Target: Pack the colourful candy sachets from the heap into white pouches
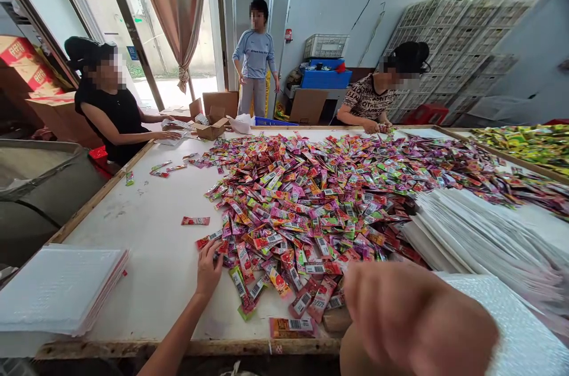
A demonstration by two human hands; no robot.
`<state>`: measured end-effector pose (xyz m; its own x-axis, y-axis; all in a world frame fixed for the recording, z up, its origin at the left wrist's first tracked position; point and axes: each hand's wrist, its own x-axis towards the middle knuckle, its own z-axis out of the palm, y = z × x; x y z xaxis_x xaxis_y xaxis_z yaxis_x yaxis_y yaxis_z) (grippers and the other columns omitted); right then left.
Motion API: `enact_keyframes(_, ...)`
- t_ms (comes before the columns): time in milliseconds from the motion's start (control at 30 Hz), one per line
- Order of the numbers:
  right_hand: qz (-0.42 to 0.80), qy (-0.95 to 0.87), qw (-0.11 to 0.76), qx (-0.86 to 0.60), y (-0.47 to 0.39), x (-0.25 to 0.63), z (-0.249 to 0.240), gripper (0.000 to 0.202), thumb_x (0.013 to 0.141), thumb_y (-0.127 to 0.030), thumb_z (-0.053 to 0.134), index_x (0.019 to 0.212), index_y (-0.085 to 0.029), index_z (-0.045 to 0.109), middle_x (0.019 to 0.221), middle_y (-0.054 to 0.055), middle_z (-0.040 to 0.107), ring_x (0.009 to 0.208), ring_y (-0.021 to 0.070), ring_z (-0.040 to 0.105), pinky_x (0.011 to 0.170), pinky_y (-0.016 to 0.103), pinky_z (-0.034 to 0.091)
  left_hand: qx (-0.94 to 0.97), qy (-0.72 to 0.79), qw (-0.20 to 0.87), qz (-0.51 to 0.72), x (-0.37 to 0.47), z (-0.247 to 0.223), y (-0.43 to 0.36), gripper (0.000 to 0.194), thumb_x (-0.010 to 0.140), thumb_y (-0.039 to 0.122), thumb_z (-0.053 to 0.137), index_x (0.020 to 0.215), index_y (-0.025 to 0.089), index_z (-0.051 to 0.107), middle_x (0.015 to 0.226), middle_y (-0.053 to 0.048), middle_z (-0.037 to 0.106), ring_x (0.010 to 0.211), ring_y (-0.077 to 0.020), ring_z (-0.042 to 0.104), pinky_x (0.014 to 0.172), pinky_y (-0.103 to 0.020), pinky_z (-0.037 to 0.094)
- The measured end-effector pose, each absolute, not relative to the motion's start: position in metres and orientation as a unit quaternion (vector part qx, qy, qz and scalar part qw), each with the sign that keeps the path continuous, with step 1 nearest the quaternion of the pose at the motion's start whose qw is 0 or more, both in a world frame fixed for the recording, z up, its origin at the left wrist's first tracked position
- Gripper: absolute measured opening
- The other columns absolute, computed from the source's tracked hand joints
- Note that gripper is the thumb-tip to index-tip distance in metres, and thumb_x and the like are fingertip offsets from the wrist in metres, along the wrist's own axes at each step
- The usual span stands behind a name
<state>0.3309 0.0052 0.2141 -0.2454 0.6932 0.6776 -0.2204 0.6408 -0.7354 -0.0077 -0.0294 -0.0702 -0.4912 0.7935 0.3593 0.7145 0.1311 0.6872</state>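
Observation:
Small, colourful sealed snack sachets (284,210) lie in a big loose heap on the white table (155,269). At the heap's near left edge is my left hand (210,266), its fingers curled down over a pink-red sachet (208,238). Its fingertips are partly hidden among the sachets. Close to the camera and blurred, my right hand (418,314) is closed in a fist above the table's near edge. Whatever it may hold is hidden. Beneath and left of that fist lie more sachets, one orange sachet (291,327) at the wooden edge.
White padded mailers (489,239) are stacked on the right, and another stack of mailers (66,287) lies at left. Three people are beyond the table: one seated left (111,109), one standing (256,61), one seated right (373,94). Yellow-green packets (528,147) fill the far right.

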Motion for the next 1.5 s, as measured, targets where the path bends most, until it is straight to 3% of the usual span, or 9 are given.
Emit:
enact_keyframes(67,0.423,-0.684,0.574,-0.151,0.023,0.298,0.217,0.015,0.092,-0.04,0.058,0.083,-0.031,0.067,0.063,0.001,0.055,0.058,0.0137,0.057,0.053,0.028,0.046,0.483,0.751,0.04,0.449,-0.003,-0.06,-0.031,0.034,0.09,0.035,0.049,0.116,0.02,0.064,0.128,-0.013,0.06,0.126,-0.0279,0.052,0.109,-0.051,0.041)
enact_keyframes(133,0.421,-0.713,0.53,-0.184,0.04,0.271,0.205,0.007,0.09,-0.027,0.061,0.094,-0.028,0.067,0.077,0.003,0.061,0.072,0.0152,0.061,0.062,0.029,0.05,0.47,0.737,0.056,0.482,0.007,-0.041,-0.034,0.032,0.09,0.037,0.05,0.113,0.021,0.065,0.125,-0.012,0.061,0.125,-0.0279,0.052,0.108,-0.05,0.041)
enact_keyframes(267,0.432,-0.716,0.462,-0.297,0.055,0.227,0.148,0.015,0.088,-0.027,0.059,0.102,-0.021,0.063,0.089,0.004,0.063,0.081,0.0161,0.062,0.071,0.031,0.053,0.449,0.663,0.179,0.571,0.041,0.016,-0.041,0.03,0.091,0.042,0.053,0.109,0.021,0.065,0.114,-0.01,0.066,0.11,-0.0244,0.062,0.095,-0.04,0.052)
enact_keyframes(467,0.402,-0.706,0.479,-0.332,0.033,0.18,0.093,0.027,0.089,-0.023,0.052,0.116,-0.021,0.056,0.111,0.008,0.059,0.094,0.0184,0.06,0.08,0.035,0.054,0.365,0.583,0.302,0.66,0.087,0.073,-0.046,0.035,0.086,0.046,0.061,0.109,0.021,0.069,0.108,-0.009,0.071,0.101,-0.0219,0.067,0.088,-0.032,0.056)
enact_keyframes(700,0.392,-0.701,0.484,-0.347,0.024,0.175,0.082,0.025,0.095,-0.024,0.044,0.117,-0.023,0.055,0.109,0.008,0.058,0.096,0.0188,0.059,0.082,0.036,0.052,0.292,0.591,0.354,0.664,0.094,0.075,-0.044,0.042,0.077,0.049,0.069,0.107,0.02,0.074,0.112,-0.01,0.073,0.107,-0.0251,0.067,0.094,-0.036,0.054)
enact_keyframes(1067,0.368,-0.708,0.5,-0.337,0.021,0.172,0.062,0.03,0.092,-0.017,0.039,0.118,-0.022,0.054,0.11,0.008,0.058,0.099,0.0195,0.057,0.084,0.037,0.05,0.177,0.535,0.449,0.694,0.104,0.074,-0.041,0.05,0.063,0.048,0.082,0.101,0.017,0.076,0.108,-0.012,0.074,0.102,-0.0252,0.068,0.088,-0.034,0.055)
enact_keyframes(1500,0.38,-0.715,0.491,-0.322,0.017,0.175,0.052,0.034,0.092,-0.019,0.04,0.124,-0.024,0.051,0.116,0.008,0.053,0.103,0.0199,0.055,0.085,0.037,0.051,0.136,0.501,0.509,0.687,0.106,0.081,-0.042,0.046,0.059,0.044,0.087,0.094,0.017,0.074,0.098,-0.008,0.072,0.091,-0.0202,0.065,0.083,-0.028,0.051)
